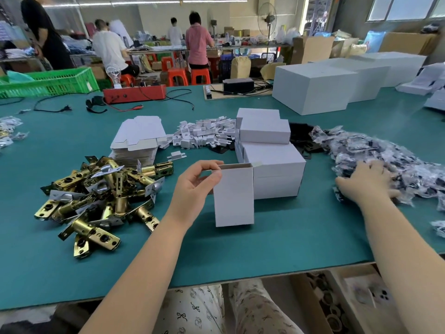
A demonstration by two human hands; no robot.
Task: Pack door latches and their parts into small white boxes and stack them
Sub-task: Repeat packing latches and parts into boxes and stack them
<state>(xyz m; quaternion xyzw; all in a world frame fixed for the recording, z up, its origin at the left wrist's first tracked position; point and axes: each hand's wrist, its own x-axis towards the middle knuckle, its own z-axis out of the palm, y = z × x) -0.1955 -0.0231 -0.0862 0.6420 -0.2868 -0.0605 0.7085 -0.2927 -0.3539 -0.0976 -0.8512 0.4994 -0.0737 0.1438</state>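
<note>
**Open white box held upright, other hand in the bagged parts**

The left hand's (192,184) fingers (212,163) pinch the top edge of a small white box (233,196), thumb against its front wall and fingertips curled over the rim. The box is plain matte card with no print, standing on end on the green tabletop (289,237) with its top open; what is inside cannot be seen. The right hand (366,182) lies palm-down with fingers spread on a heap of small clear plastic bags (375,153) holding dark parts; whether it grasps one cannot be told.

Just behind the held box stands a stack of closed white boxes (267,150), smooth and unlabelled. To the left lies a pile of brass-coloured door latches (96,196), shiny metal tubes with flat plates. Behind them sits a stack of flat unfolded box blanks (137,141), and beside it a scatter of small white folded card inserts (204,133). Black flat pieces (301,138) lie between the stack and the bags. No writing is legible anywhere.
</note>
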